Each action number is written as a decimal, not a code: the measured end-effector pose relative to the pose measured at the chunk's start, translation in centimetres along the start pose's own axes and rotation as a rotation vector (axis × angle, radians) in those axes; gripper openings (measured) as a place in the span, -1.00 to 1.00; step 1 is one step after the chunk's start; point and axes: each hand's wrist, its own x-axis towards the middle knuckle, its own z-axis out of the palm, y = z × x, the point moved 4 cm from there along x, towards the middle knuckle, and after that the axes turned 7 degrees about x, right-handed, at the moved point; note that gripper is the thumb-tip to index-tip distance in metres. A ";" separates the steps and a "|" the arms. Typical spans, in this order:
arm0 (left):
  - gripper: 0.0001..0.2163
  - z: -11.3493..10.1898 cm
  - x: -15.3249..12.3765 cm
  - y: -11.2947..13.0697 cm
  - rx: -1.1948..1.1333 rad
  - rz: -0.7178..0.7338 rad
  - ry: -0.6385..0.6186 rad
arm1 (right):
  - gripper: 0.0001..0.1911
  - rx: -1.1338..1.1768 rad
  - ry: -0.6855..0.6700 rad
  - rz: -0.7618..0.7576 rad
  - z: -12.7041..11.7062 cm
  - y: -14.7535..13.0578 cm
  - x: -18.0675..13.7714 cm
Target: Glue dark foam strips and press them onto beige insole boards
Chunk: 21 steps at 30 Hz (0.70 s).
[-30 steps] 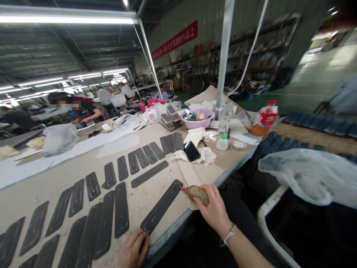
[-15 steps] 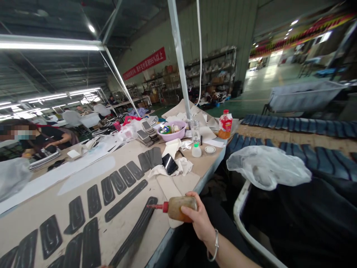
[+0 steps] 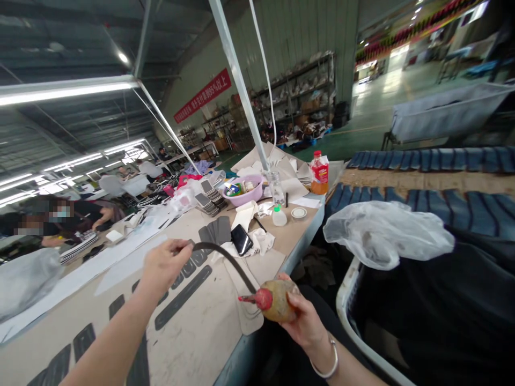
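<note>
My left hand (image 3: 163, 264) pinches one end of a long dark strip (image 3: 231, 257) above the table. The strip arches over to the right, and its far end disappears behind the squeeze bottle. My right hand (image 3: 306, 317) is wrapped round that bottle (image 3: 281, 301), which has a red cap and nozzle pointing left and brownish contents. Whether the right fingers also touch the strip is hidden. Under my left arm lie several dark, shiny flat pieces (image 3: 83, 341) and one long dark piece (image 3: 183, 296) on the brown table covering (image 3: 193, 343).
A phone (image 3: 242, 239) rests on a white cloth (image 3: 263, 241). Behind it stand a purple basin (image 3: 246, 195), a green-capped bottle (image 3: 279, 216) and a red-labelled drink bottle (image 3: 319, 172). A plastic bag (image 3: 386, 233) lies over a metal-framed holder at right. A co-worker (image 3: 80, 220) sits across the table.
My left hand has come into view and lifted the long dark strip off the table. The bottle in my right hand has turned, its nozzle now towards me and left. The view has tilted.
</note>
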 end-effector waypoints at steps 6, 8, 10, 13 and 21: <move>-0.79 3.9 2.1 8.2 -0.147 0.212 0.136 | -0.53 0.045 -0.014 0.008 -0.4 -0.8 -0.2; -0.81 6.4 1.3 9.6 -0.181 0.334 0.154 | -0.53 0.071 -0.036 0.001 -0.4 -1.0 -0.2; -0.84 9.6 0.0 10.4 -0.219 0.447 0.135 | -0.54 0.085 -0.050 -0.007 -0.4 -1.1 -0.1; -0.86 14.7 -2.5 10.8 -0.267 0.562 0.070 | -0.55 0.070 -0.021 -0.021 -0.8 -1.1 -0.1; -0.92 22.8 -6.1 10.2 -0.198 0.561 -0.082 | -0.57 -0.258 0.086 -0.079 -4.2 -1.2 0.2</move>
